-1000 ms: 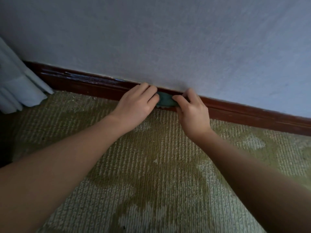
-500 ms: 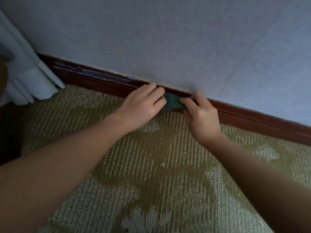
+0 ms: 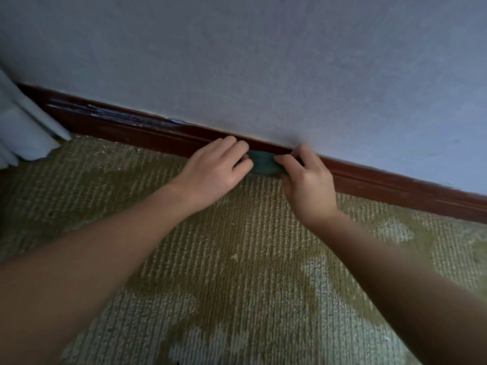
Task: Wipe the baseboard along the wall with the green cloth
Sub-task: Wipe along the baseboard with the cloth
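Note:
A dark red-brown baseboard (image 3: 147, 130) runs along the foot of the pale wall, sloping down to the right. The small green cloth (image 3: 262, 162) sits bunched against the baseboard where it meets the carpet. My left hand (image 3: 216, 169) holds the cloth's left end, fingers curled over it. My right hand (image 3: 305, 180) pinches the right end between thumb and fingers. Most of the cloth is hidden under both hands. Pale scuffs mark the baseboard's top edge to the left of my hands.
A patterned green and cream carpet (image 3: 237, 259) covers the floor below the wall (image 3: 263, 61). White curtain folds (image 3: 23, 130) hang at the far left and reach the floor in front of the baseboard's left end.
Both hands with the cloth have shifted slightly right along the baseboard, and the view has swung a little; the grip on the cloth is unchanged.

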